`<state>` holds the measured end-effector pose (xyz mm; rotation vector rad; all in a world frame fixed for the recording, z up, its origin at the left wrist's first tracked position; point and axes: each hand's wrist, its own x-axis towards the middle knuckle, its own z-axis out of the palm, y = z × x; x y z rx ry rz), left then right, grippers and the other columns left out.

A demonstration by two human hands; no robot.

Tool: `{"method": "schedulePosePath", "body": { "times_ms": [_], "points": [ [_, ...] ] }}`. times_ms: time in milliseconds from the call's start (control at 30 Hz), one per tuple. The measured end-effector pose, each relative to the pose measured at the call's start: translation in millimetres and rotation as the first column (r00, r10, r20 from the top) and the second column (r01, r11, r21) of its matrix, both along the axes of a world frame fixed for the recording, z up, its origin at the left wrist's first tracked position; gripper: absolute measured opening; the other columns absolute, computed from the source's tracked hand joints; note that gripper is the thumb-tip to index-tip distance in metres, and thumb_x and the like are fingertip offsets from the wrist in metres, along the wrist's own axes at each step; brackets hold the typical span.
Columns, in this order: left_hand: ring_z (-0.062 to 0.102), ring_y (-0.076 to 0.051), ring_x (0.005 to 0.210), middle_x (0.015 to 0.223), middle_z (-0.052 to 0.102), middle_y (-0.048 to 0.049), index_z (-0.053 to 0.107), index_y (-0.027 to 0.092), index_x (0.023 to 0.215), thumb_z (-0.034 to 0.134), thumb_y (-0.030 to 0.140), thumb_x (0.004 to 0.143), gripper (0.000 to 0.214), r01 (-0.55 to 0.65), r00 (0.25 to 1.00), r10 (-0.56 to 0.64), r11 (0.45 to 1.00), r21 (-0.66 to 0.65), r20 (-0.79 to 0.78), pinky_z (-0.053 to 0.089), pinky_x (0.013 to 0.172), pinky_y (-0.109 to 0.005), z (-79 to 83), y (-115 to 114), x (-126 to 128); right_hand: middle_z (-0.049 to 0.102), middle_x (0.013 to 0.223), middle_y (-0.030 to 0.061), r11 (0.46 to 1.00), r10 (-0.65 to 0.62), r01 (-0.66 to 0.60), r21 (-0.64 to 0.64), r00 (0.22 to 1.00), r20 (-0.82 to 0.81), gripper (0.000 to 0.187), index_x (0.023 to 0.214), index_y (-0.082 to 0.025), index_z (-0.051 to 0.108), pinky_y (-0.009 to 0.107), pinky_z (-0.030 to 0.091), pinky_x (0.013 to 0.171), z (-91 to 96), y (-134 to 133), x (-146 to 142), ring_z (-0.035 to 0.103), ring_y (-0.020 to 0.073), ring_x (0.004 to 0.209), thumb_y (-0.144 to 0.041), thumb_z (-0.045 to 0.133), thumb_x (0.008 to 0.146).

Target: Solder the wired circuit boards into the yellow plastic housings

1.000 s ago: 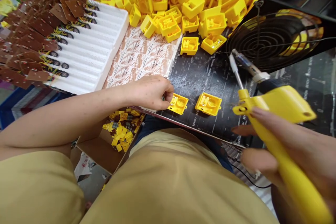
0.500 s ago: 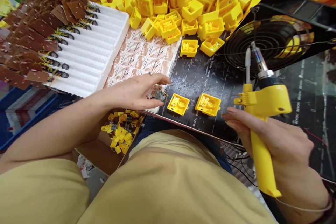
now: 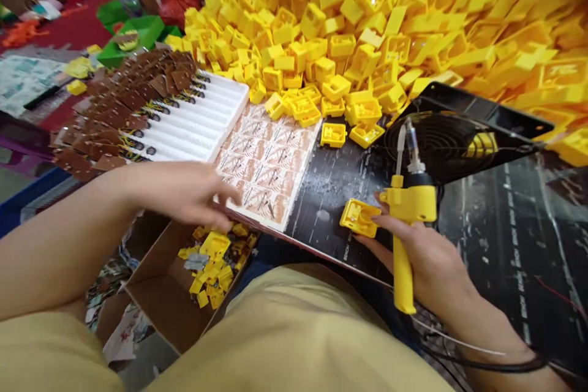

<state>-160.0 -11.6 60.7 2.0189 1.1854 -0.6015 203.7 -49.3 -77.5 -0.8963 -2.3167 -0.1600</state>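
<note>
My left hand (image 3: pixel 184 193) hovers over the near edge of the printed sheet (image 3: pixel 261 162), just above an open cardboard box (image 3: pixel 156 285). Its fingers are stretched out, blurred, and hold nothing. A yellow housing (image 3: pixel 214 245) lies on top of the scraps in that box, right below the fingertips. My right hand (image 3: pixel 427 257) grips a yellow soldering gun (image 3: pixel 407 220) with its tip pointing up and away. Its fingertips touch a single yellow square housing (image 3: pixel 359 218) on the black mat (image 3: pixel 331 184).
A huge heap of yellow housings (image 3: pixel 367 18) fills the back. A white foam tray (image 3: pixel 193 125) carries brown circuit boards (image 3: pixel 124 104) at left. A black fan (image 3: pixel 441 141) stands behind the gun, and a cable (image 3: pixel 478 362) trails from my right wrist.
My left hand swung left from the mat to above the box, and only one of the two housings is still on the mat. My right hand brought the gun left onto that housing.
</note>
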Motion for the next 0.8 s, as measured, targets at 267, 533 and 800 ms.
{"method": "schedulePosePath", "body": {
  "times_ms": [267, 533, 800],
  "points": [
    [0.04, -0.025, 0.134, 0.15, 0.047, -0.0142, 0.024, 0.009, 0.151, 0.012, 0.071, 0.096, 0.084, -0.574, 0.726, 0.626, 0.322, 0.753, 0.286, 0.029, 0.11, -0.042, -40.5, 186, -1, 0.068, 0.079, 0.0034, 0.999, 0.031, -0.029, 0.041, 0.998, -0.05, 0.021, 0.115, -0.016, 0.057, 0.027, 0.05, 0.061, -7.0, 11, -7, 0.063, 0.0149, 0.064, -0.023, 0.056, 0.095],
    [0.049, -0.034, 0.133, 0.145, 0.052, -0.021, 0.038, 0.013, 0.147, 0.019, 0.067, 0.094, 0.079, -0.701, 0.576, 0.718, 0.189, 0.688, 0.39, 0.04, 0.1, -0.048, -84.8, 252, 14, 0.069, 0.081, 0.0038, 0.999, -0.021, 0.024, 0.04, 0.997, -0.07, 0.019, 0.113, -0.018, 0.059, 0.026, 0.048, 0.058, -6.8, 17, -11, 0.065, 0.0145, 0.066, -0.021, 0.058, 0.094],
    [0.054, -0.034, 0.128, 0.138, 0.058, -0.0165, 0.026, 0.022, 0.155, 0.047, 0.066, 0.087, 0.084, -0.542, 0.819, 0.455, 0.411, 0.733, 0.35, 0.042, 0.103, -0.045, -81.6, 216, 53, 0.071, 0.088, 0.0052, 0.998, 0.004, 0.002, 0.065, 0.995, -0.103, 0.028, 0.115, -0.017, 0.059, 0.026, 0.052, 0.068, -4.4, 14, -9, 0.067, 0.015, 0.072, -0.016, 0.066, 0.088]
  ]
}}
